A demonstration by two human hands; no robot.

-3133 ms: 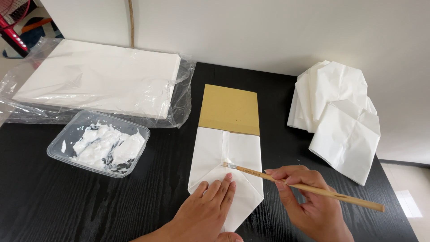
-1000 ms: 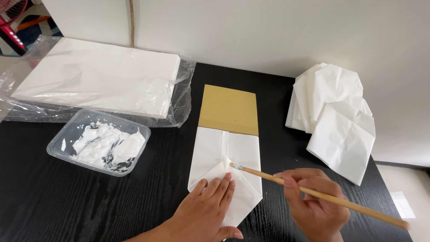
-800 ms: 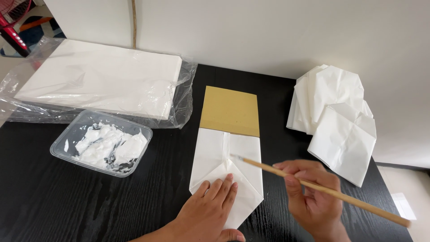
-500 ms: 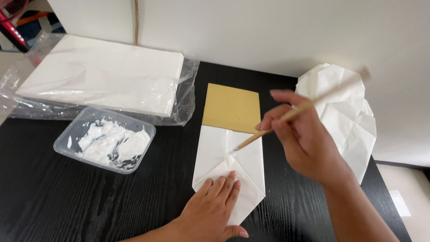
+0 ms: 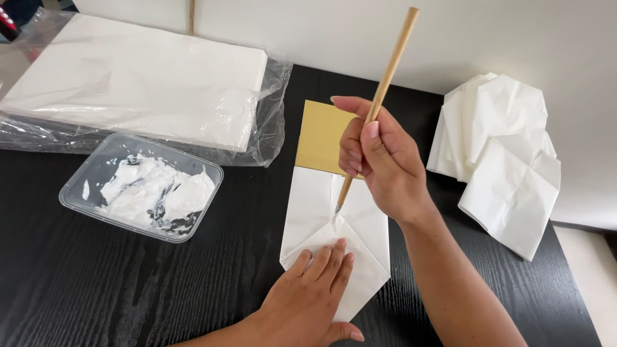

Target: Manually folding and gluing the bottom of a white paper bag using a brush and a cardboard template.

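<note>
Only the head view to go on, so here's what it shows. The right hand [image 5: 385,164] is pinched shut around a wooden brush [image 5: 376,109], held nearly upright, with the tip down on the folded white paper [image 5: 321,218] right where the flaps meet. The left hand [image 5: 315,299] lies flat with the fingers together, pressing the lower point of that paper onto the black desk [image 5: 128,289]; it isn't gripping anything.

The paper sits around the middle of the desk, toward the near edge, and a tan card [image 5: 321,135] sticks out from under its far end.

Progress-wise, I'd say the folding looks done, since the flaps are already turned in to a point, and the pasting at the seam is what's in hand now. I can't tell how much paste is on the paper.

A clear plastic tub of white paste [image 5: 144,189] sits left of it. A bagged stack of white sheets [image 5: 135,83] fills the far left corner, and a pile of folded white pieces [image 5: 501,154] sits at the right edge.
</note>
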